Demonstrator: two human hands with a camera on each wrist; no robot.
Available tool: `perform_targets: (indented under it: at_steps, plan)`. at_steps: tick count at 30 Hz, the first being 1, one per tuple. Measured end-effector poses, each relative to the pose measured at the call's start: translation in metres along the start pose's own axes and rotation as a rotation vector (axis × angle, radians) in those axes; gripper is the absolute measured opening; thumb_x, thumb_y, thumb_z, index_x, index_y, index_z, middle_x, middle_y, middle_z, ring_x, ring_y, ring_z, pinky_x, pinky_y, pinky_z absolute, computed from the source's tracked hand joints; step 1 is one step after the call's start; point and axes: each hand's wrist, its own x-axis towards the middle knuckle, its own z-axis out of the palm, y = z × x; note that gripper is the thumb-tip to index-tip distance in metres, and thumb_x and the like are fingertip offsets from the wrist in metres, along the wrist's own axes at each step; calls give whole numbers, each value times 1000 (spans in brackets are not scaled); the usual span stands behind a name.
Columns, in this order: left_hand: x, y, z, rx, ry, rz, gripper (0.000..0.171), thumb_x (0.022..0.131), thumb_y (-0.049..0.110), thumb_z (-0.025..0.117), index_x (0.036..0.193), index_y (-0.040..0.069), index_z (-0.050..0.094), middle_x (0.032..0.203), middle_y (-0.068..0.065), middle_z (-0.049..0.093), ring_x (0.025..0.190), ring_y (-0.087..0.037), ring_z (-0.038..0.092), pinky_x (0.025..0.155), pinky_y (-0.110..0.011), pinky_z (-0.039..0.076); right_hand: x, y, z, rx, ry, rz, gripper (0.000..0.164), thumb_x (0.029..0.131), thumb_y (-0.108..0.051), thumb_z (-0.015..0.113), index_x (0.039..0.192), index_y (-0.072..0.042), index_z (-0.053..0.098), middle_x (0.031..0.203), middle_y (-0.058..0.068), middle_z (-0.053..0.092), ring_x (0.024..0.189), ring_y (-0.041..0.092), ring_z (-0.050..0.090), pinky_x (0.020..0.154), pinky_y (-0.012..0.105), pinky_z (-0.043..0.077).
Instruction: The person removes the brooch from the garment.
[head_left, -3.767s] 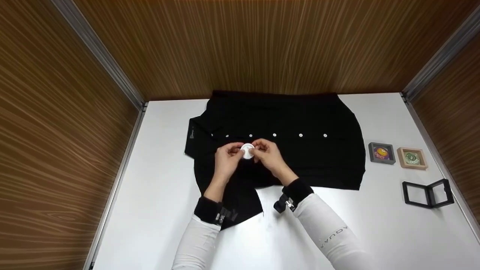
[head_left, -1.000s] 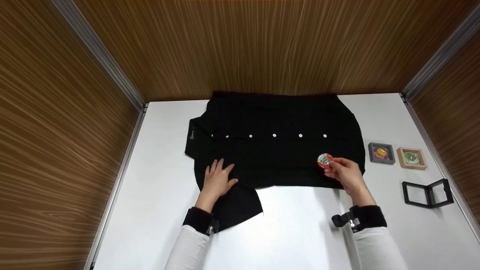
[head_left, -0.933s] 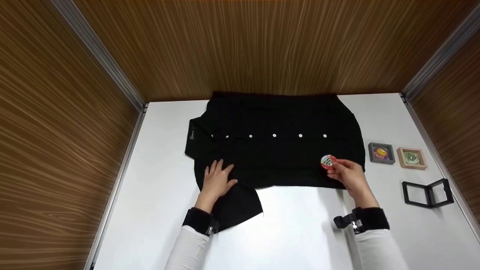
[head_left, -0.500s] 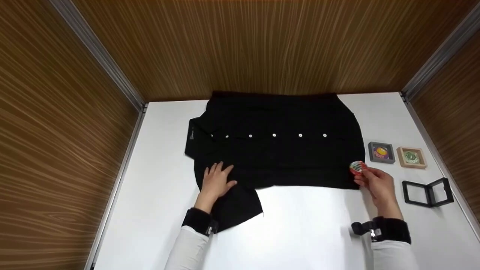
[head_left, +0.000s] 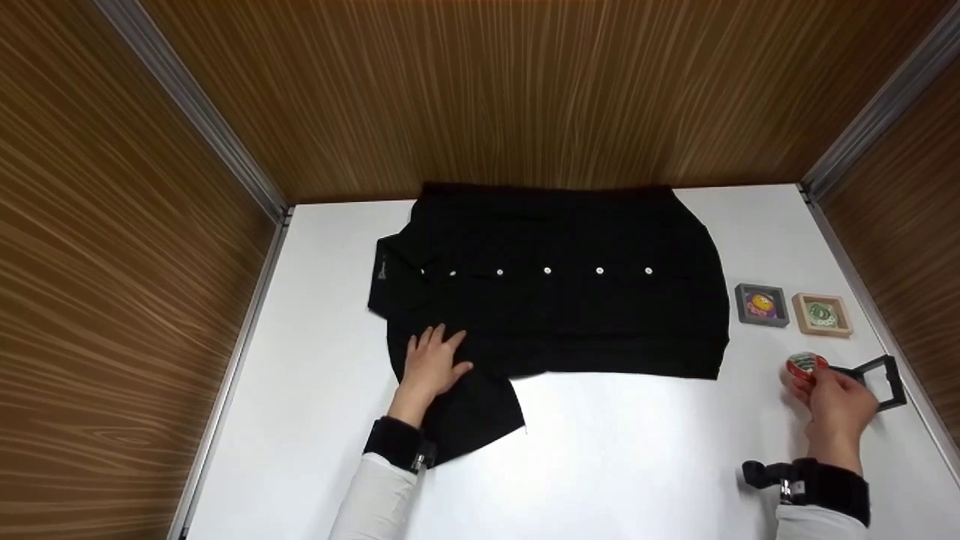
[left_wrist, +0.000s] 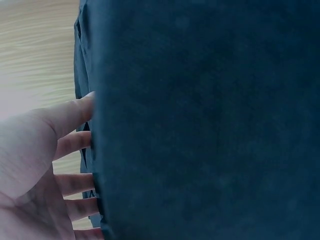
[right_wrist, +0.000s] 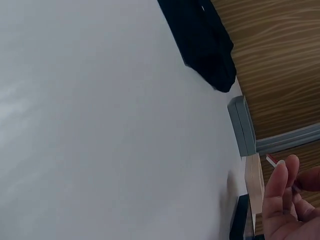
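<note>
A black button-up shirt (head_left: 570,315) lies spread on the white table, its collar toward the left and a row of white buttons along it. My left hand (head_left: 430,367) rests with spread fingers on the shirt near its sleeve; dark cloth hides its fingertips in the left wrist view. Far to the right, my right hand (head_left: 836,401) pinches a round red pin badge (head_left: 804,365) between thumb and fingers, its patterned face up. In the right wrist view only the badge's thin edge (right_wrist: 271,160) shows. The hand overlaps an opened black hinged frame (head_left: 891,375), covering much of its left half.
Beyond the right hand sit a grey box frame (head_left: 762,322) holding a yellow and purple badge and a light wooden box frame (head_left: 846,330) holding a green one. Wood-grain panels (head_left: 480,90) wall the white table (head_left: 600,450) at the back and both sides.
Both hands first held the badge, white back showing, over the shirt. Since then the left hand has settled on the cloth, and the right has carried the badge, turned face up, rightward to the black frame.
</note>
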Motion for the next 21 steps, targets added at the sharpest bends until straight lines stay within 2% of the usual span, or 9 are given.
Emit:
perform_targets:
  at_steps: [3,7,15,21]
  plan:
    - [-1,-1,0,-1,10,6,59,90,45,68,141,19,54,146,-20,43,136,-40,37,109,-60,28,2,-1,-9,-7,59,20,10,97,-3,55,87,-4,59,68,4,63,58,17,68,54,27,57]
    - [-2,-1,0,-3,19,9,59,89,44,69,141,18,55,146,-21,44,135,-40,38,108,-60,28,7,0,-17,-14,93,25,12,97,-5,54,86,-4,60,64,5,64,56,17,68,51,28,56]
    - [-1,0,1,-1,1,2,59,90,44,68,142,19,54,147,-20,42,137,-40,36,109,-60,27,16,-1,-34,-184,160,19,22,97,-10,49,77,-11,58,55,0,58,47,10,62,46,24,53]
    - [-2,1,1,5,-4,-9,59,90,44,68,142,19,54,148,-20,42,137,-39,36,110,-60,26,25,-5,-37,-148,147,21,10,98,-11,48,91,-8,54,58,0,57,49,10,62,49,23,55]
